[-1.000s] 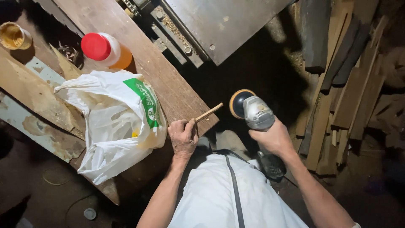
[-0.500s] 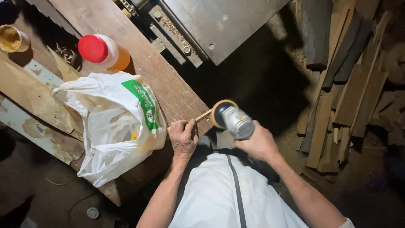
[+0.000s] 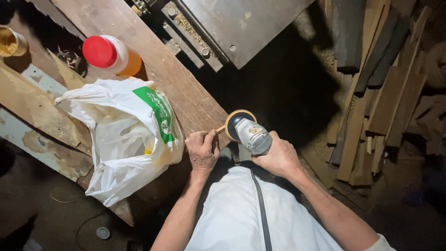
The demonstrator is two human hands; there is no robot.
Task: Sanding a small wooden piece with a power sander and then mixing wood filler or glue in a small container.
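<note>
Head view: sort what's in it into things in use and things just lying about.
In use:
left hand holding a small stick
right hand holding the sander, its disc at the stick

Lying about:
plastic bag
red-capped bottle
jar
plank
stacked wood offcuts

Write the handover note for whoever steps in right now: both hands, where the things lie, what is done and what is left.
Left hand: gripping a thin wooden stick at the plank's edge.
Right hand: gripping the sander, its disc against the stick's tip.
Nearby: white plastic bag beside the left hand, red-capped bottle further up the plank.
Done: disc and stick brought together.
Left: how far the tip is sanded cannot be told.
</note>
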